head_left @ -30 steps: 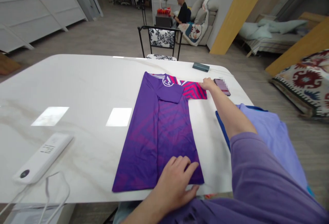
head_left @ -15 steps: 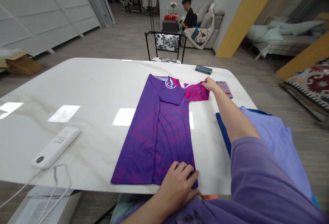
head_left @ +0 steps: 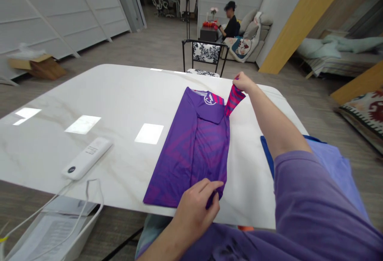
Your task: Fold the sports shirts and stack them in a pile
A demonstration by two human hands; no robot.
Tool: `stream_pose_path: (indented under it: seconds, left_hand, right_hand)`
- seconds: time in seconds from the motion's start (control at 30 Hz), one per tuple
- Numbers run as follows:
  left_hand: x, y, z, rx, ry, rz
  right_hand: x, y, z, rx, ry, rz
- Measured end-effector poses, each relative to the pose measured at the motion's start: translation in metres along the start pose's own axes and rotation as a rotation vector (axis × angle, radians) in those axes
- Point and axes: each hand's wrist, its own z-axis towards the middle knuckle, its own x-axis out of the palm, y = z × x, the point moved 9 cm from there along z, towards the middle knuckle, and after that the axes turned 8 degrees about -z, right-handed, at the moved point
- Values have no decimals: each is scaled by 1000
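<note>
A purple T-shirt (head_left: 185,157) with a white emblem lies partly folded on the white table, its hem near the front edge. My right hand (head_left: 243,82) is closed on its pink-striped sleeve (head_left: 235,98), which is raised off the tabletop beside the collar. At the hem's right corner, my left hand (head_left: 199,200) has curled fingers and thumb gripping the shirt's side edge, where the cloth lifts slightly. The fingertips are partly hidden by the fabric.
Blue and lavender clothes (head_left: 332,165) lie at the table's right. A white device (head_left: 88,158) with cables rests at the left on the marble-look table (head_left: 119,93). A patterned chair (head_left: 206,53) stands beyond the far edge; a person (head_left: 231,23) sits farther back.
My right hand has lifted the striped sleeve up from the table. My left hand has gone from lying flat on the hem to gripping its right edge. The view has shifted left.
</note>
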Motion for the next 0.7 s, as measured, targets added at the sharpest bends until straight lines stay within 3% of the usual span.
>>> stream_pose_path:
  seconds: [0.1, 0.17, 0.27, 0.33, 0.47, 0.57, 0.7]
  left_hand:
    - [-43, 14, -15, -122, -116, -99]
    - [-64, 31, -31, -214, -173, -139]
    - [-81, 64, -57, -347, -203, -171]
    - [-87, 86, -74, -438, -200, -166]
    - [-95, 114, -95, -563, -139, -90]
    - [-98, 118, -95, -567, -83, 10]
    - [-87, 117, -84, -516, 30, 72]
  right_hand:
    - [13, 75, 9, -117, -4, -4]
    - [34, 123, 10, -172, 35, -31]
    - [84, 182, 4, -200, 149, -1]
    - [124, 209, -3, -181, 236, 118]
    - [181, 218, -12, -106, 277, 298]
    - [196, 196, -23, -168, 295, 95]
    - [206, 167, -57, -370, 327, -241]
